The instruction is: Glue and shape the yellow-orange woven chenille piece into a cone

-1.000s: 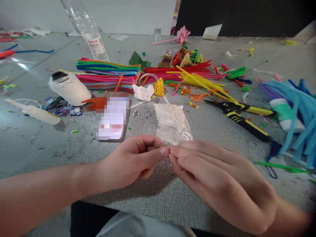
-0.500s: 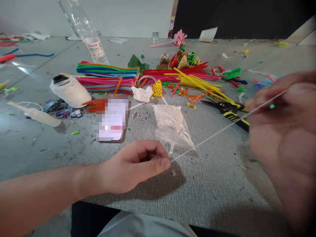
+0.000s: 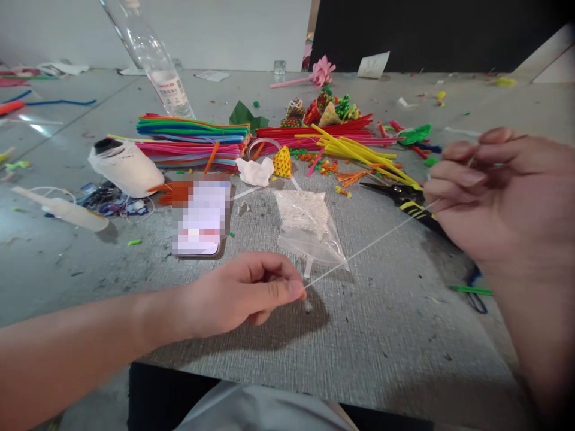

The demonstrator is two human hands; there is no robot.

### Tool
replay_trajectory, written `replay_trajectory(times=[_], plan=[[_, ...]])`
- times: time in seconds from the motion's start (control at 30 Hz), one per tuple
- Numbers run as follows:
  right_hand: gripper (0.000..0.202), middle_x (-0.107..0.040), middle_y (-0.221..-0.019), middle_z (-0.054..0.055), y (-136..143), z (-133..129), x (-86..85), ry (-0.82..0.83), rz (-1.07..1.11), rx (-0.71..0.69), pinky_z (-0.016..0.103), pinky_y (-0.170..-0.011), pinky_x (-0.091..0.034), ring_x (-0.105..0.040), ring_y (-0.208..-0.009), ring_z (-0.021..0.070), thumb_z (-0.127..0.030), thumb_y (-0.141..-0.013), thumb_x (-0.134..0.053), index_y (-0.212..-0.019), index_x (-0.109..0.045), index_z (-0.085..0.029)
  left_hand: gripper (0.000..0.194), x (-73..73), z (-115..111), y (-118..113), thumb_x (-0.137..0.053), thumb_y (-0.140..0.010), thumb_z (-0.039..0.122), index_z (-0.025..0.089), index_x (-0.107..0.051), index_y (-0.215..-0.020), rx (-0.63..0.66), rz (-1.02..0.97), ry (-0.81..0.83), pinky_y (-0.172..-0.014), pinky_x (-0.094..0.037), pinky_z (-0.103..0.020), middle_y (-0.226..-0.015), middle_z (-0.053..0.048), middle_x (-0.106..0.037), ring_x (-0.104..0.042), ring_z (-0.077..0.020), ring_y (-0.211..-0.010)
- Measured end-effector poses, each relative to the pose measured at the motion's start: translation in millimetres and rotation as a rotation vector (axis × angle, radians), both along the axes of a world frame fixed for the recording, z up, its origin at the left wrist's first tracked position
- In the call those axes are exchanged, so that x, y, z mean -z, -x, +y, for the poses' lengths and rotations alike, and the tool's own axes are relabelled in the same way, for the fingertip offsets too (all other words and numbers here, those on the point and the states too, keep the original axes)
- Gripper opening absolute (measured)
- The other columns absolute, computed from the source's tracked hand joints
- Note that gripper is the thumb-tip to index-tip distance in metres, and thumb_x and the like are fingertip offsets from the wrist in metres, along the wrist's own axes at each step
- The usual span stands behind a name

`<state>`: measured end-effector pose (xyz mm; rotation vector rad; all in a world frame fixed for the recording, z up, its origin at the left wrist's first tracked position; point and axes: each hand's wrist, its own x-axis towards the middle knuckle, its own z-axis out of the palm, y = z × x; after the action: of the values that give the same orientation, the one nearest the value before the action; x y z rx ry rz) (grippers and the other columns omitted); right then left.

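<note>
A thin white thread [image 3: 377,240] runs taut and slanting between my two hands above the table. My left hand [image 3: 258,293] pinches its lower end between thumb and fingertips; a small pale bit shows just below the fingertips, too blurred to name. At the right, my right hand [image 3: 480,185] is raised with curled fingers closed on the thread's other end. Behind the thread lies a clear zip bag [image 3: 308,221] of small whitish beads. Black-and-yellow pliers [image 3: 404,197] lie partly hidden behind my right hand.
A phone [image 3: 202,218] lies left of the bag. Farther back are bundled pipe cleaners [image 3: 193,134], yellow pipe cleaners [image 3: 359,152], a spool of white thread [image 3: 128,167], a glue bottle [image 3: 76,212] and a tilted plastic bottle [image 3: 157,66]. A green stick [image 3: 471,290] lies at the right.
My right hand has moved away from the camera and a little left, its fingers now plainly seen, thread still stretched. My left hand has barely shifted.
</note>
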<state>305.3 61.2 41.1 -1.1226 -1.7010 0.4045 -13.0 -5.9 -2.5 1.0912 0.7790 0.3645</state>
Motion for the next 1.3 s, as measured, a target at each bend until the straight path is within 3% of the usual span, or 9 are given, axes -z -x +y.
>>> replay_trajectory(times=[0.1,0.2,0.37,0.57,0.8,0.97,1.07,1.17,1.3], plan=[[0.016,-0.052,-0.069,-0.001,27,-17,-3.1,0.203,0.409,0.05,0.034,-0.047,-0.03,-0.047,-0.053,0.0124,-0.015,-0.09,-0.059,-0.08,-0.056,-0.027,0.037,1.0,1,0,-0.063,-0.096,0.054,0.017,-0.064,-0.099,-0.009,-0.069,0.089,-0.048,-0.023,-0.023,-0.058,0.009,-0.033,-0.026,-0.0074,-0.051],[0.013,-0.056,-0.064,-0.001,50,-42,-2.5,0.117,0.064,0.06,0.031,-0.045,-0.031,-0.051,-0.053,0.0133,-0.012,-0.087,-0.062,-0.084,-0.065,-0.024,0.037,-1.2,-1,-1,-0.056,-0.099,0.059,0.023,-0.053,-0.107,-0.055,-0.155,0.185,-0.047,-0.019,-0.02,-0.065,0.01,-0.029,-0.018,-0.0079,-0.054],[0.004,-0.065,-0.074,0.0,81,-77,6.0,-0.012,-0.531,-0.456,0.03,-0.056,-0.041,-0.057,-0.061,0.0135,-0.023,-0.095,-0.062,-0.092,-0.063,-0.02,0.04,-8.6,-4,3,-0.056,-0.099,0.059,0.025,-0.035,-0.092,-0.047,-0.231,0.208,-0.054,-0.024,-0.019,-0.075,0.007,-0.037,-0.025,-0.0088,-0.061],[0.026,-0.064,-0.072,0.001,96,-83,20.5,0.138,-0.721,-0.584,0.03,-0.056,-0.034,-0.055,-0.06,0.013,-0.029,-0.103,-0.054,-0.083,-0.065,-0.017,0.035,-18.3,2,10,-0.063,-0.093,0.053,0.022,-0.049,-0.085,0.079,-0.478,0.307,-0.05,-0.017,-0.021,-0.07,0.005,-0.025,-0.019,-0.0091,-0.057],[0.033,-0.055,-0.069,-0.001,100,-84,25.7,0.118,-0.653,-0.591,0.028,-0.057,-0.033,-0.043,-0.058,0.0109,-0.015,-0.102,-0.044,-0.074,-0.059,-0.018,0.008,-19.9,4,9,-0.067,-0.093,0.024,0.026,-0.069,-0.085,-0.076,-0.577,0.376,-0.044,-0.019,-0.017,-0.059,0.005,-0.034,-0.019,-0.0083,-0.05],[0.031,-0.057,-0.07,0.0,97,-82,24.0,0.142,-0.654,-0.563,0.028,-0.059,-0.035,-0.046,-0.06,0.0114,-0.015,-0.102,-0.042,-0.077,-0.06,-0.017,0.004,-15.9,3,6,-0.072,-0.093,0.031,0.035,-0.075,-0.093,-0.143,-0.552,0.212,-0.048,-0.032,-0.019,-0.058,0.007,-0.056,-0.025,-0.0054,-0.044],[0.031,-0.058,-0.07,0.0,99,-83,23.1,0.142,-0.688,-0.572,0.029,-0.059,-0.034,-0.047,-0.061,0.0117,-0.016,-0.103,-0.043,-0.077,-0.06,-0.017,0.013,-9.7,2,4,-0.071,-0.095,0.032,0.038,-0.075,-0.106,-0.242,-0.534,0.052,-0.045,-0.029,-0.019,-0.088,0.005,-0.077,-0.025,-0.0017,-0.042],[0.03,-0.056,-0.069,-0.001,101,-86,23.3,0.163,-0.725,-0.607,0.03,-0.058,-0.032,-0.045,-0.06,0.0119,-0.017,-0.102,-0.044,-0.076,-0.059,-0.018,0.023,-3.1,1,2,-0.061,-0.102,0.033,0.034,-0.071,-0.122,-0.318,-0.28,-0.237,-0.048,-0.035,-0.02,-0.115,-0.002,-0.079,-0.036,-0.0027,-0.047],[0.029,-0.057,-0.07,0.0,100,-86,24.3,0.079,-0.709,-0.569,0.031,-0.058,-0.033,-0.044,-0.061,0.0128,-0.016,-0.1,-0.045,-0.077,-0.062,-0.018,0.031,0.9,-2,2,-0.05,-0.107,0.031,0.027,-0.062,-0.135,-0.171,0.149,-0.587,-0.059,-0.045,-0.022,-0.118,-0.005,-0.077,-0.052,-0.0069,-0.06]])
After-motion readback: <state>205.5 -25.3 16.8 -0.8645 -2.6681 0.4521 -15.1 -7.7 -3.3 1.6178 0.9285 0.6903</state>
